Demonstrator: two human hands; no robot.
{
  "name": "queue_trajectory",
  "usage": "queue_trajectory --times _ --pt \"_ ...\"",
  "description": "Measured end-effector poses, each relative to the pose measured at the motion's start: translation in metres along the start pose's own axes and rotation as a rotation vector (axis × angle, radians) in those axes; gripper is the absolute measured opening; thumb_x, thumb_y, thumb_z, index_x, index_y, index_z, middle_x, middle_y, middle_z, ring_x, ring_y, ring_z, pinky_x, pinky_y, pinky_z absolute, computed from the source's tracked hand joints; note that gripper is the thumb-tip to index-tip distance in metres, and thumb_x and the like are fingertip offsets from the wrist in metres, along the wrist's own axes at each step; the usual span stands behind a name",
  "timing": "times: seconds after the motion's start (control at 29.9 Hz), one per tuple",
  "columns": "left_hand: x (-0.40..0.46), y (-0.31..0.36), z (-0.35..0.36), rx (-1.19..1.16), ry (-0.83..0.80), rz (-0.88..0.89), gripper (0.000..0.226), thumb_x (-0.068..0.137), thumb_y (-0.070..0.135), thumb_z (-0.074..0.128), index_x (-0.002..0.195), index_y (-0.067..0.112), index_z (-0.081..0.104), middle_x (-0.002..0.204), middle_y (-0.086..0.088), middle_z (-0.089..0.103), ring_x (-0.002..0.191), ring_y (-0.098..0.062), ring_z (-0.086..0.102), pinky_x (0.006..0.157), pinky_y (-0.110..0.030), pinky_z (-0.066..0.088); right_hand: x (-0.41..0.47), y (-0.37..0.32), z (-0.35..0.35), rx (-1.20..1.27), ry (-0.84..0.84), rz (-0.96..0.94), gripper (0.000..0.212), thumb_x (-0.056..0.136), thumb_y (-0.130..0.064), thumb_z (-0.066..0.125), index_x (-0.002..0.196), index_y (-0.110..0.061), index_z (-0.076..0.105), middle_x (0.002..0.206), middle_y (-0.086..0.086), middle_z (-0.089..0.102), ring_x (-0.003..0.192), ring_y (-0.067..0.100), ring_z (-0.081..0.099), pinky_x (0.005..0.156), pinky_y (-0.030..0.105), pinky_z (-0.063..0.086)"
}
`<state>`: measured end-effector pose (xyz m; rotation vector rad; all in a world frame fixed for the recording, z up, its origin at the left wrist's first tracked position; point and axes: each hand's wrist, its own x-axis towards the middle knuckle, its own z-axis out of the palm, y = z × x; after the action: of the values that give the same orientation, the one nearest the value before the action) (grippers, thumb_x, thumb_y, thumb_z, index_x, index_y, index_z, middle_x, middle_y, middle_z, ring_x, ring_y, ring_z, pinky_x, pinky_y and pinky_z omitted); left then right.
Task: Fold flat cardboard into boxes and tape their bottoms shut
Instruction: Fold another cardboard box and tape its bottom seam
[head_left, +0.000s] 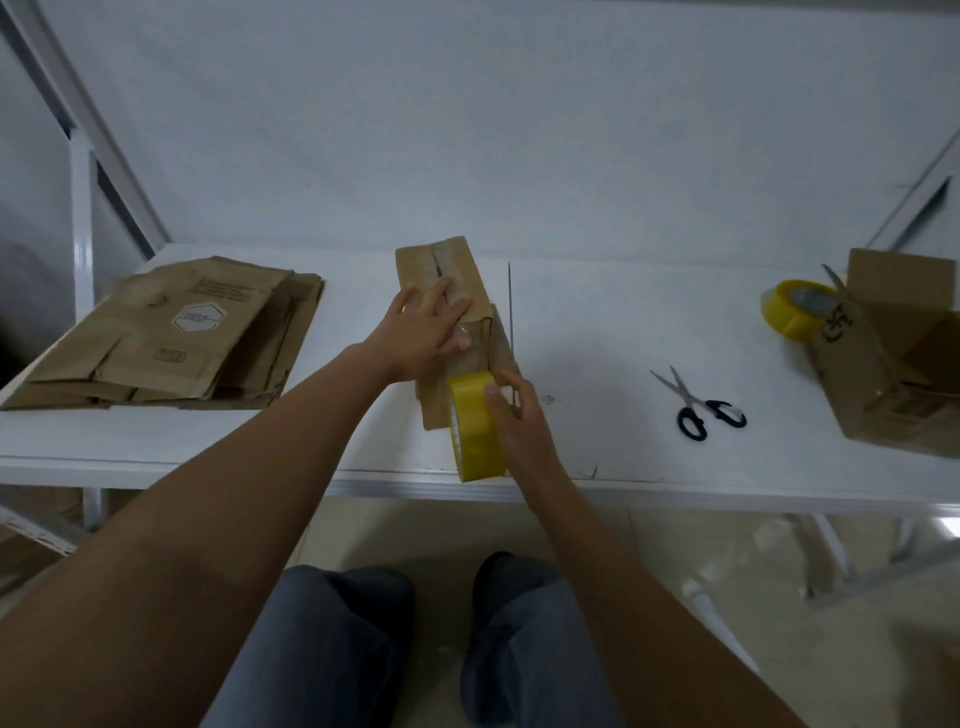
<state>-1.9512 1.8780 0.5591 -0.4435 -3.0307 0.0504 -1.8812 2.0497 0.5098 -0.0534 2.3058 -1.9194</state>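
1. Right hand (511, 415) grips the tape roll (475, 426) at the box's (441, 291) near end, mid-desk (597, 332).
2. Left hand (426, 327), fingers flat, presses the flaps.
3. Pulling unevenly could wrinkle the strip or drag it off the seam.

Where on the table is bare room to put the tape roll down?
Bare table lies between the box and scissors, and between the flat cardboard stack and box. The right end is crowded by an open carton and second tape roll.

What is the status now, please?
Left hand presses box flaps flat. Right hand grips tape roll, tape stretched over seam. Nothing in the way.
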Motion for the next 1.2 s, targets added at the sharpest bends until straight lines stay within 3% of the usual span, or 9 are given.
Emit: queue_trajectory --times 0.17,0.23,0.3,0.4,0.5,0.64,0.94,1.07,1.2 --pt "-0.004 0.015 -0.004 0.153 0.031 -0.043 0.08 0.092 0.058 0.042 0.151 0.011 0.015 0.15 -0.012 0.026 0.137 -0.031 0.026 0.112 -0.044 0.017 0.002 0.011 -0.03 -0.072 0.119 0.006 0.035 0.101 -0.039 0.036 0.127 -0.018 0.045 0.106 0.005 0.061 0.086 0.016 0.062 0.085 0.04 0.053" --pt "-0.005 0.02 -0.006 0.101 0.042 -0.075 0.08 0.091 0.055 0.048 0.151 0.014 0.014 0.15 -0.01 0.028 0.137 -0.03 0.027 0.112 -0.045 0.017 0.006 0.015 -0.052 -0.22 0.202 0.006 0.037 0.1 -0.035 0.04 0.129 -0.014 0.046 0.111 0.004 0.06 0.093 0.018 0.059 0.083 0.034 0.048" --pt "-0.006 0.028 -0.01 -0.008 0.032 -0.14 0.078 0.09 0.05 0.053 0.15 0.017 0.016 0.15 -0.008 0.028 0.138 -0.03 0.026 0.113 -0.047 0.015 0.012 0.024 -0.076 -0.375 0.243 0.014 0.039 0.099 -0.03 0.044 0.132 -0.01 0.046 0.122 0.009 0.055 0.108 0.023 0.054 0.087 0.03 0.042" --pt "-0.005 0.038 -0.01 -0.054 0.029 -0.203 0.075 0.09 0.048 0.055 0.149 0.018 0.019 0.153 -0.007 0.026 0.14 -0.029 0.024 0.113 -0.047 0.013 0.021 0.044 -0.11 -0.653 0.266 0.096 0.047 0.098 -0.03 0.046 0.139 -0.009 0.039 0.142 0.017 0.039 0.13 0.031 0.038 0.104 0.039 0.034" --pt "-0.006 0.042 -0.008 -0.066 0.048 -0.234 0.073 0.091 0.046 0.055 0.149 0.018 0.021 0.154 -0.008 0.026 0.14 -0.03 0.024 0.113 -0.047 0.014 0.024 0.064 -0.139 -0.965 0.324 0.154 0.057 0.099 -0.034 0.04 0.146 -0.008 0.025 0.155 0.016 0.019 0.143 0.03 0.016 0.116 0.042 0.015" --pt "-0.006 0.043 -0.009 -0.019 0.045 -0.228 0.071 0.09 0.048 0.055 0.146 0.017 0.025 0.153 -0.008 0.028 0.141 -0.028 0.025 0.112 -0.047 0.013 0.028 0.079 -0.165 -1.043 0.393 0.135 0.057 0.101 -0.031 0.034 0.149 -0.005 0.017 0.158 0.013 0.008 0.146 0.026 0.002 0.117 0.042 -0.001" --pt "-0.004 0.042 -0.007 -0.052 0.054 -0.227 0.075 0.088 0.047 0.059 0.148 0.016 0.024 0.154 -0.009 0.026 0.142 -0.03 0.022 0.113 -0.05 0.011 0.034 0.09 -0.192 -0.97 0.359 0.151 0.04 0.102 -0.022 0.03 0.139 -0.011 0.043 0.152 0.018 0.024 0.14 0.031 0.02 0.11 0.043 0.025" --pt "-0.007 0.044 -0.007 -0.082 0.062 -0.248 0.073 0.088 0.047 0.059 0.146 0.017 0.026 0.157 -0.014 0.014 0.141 -0.035 0.022 0.114 -0.05 0.011 0.022 0.086 -0.182 -1.04 0.352 -0.004 0.027 0.096 -0.016 0.048 0.119 -0.005 0.058 0.125 0.021 0.045 0.12 0.033 0.038 0.088 0.039 0.038" --pt "-0.015 0.048 -0.009 -0.118 0.083 -0.254 0.069 0.09 0.047 0.056 0.145 0.019 0.027 0.157 -0.014 0.011 0.142 -0.036 0.02 0.114 -0.051 0.01 0.014 0.067 -0.17 -1.019 0.165 0.119 0.03 0.094 -0.024 0.053 0.119 -0.01 0.049 0.117 0.021 0.044 0.105 0.033 0.045 0.074 0.033 0.038"
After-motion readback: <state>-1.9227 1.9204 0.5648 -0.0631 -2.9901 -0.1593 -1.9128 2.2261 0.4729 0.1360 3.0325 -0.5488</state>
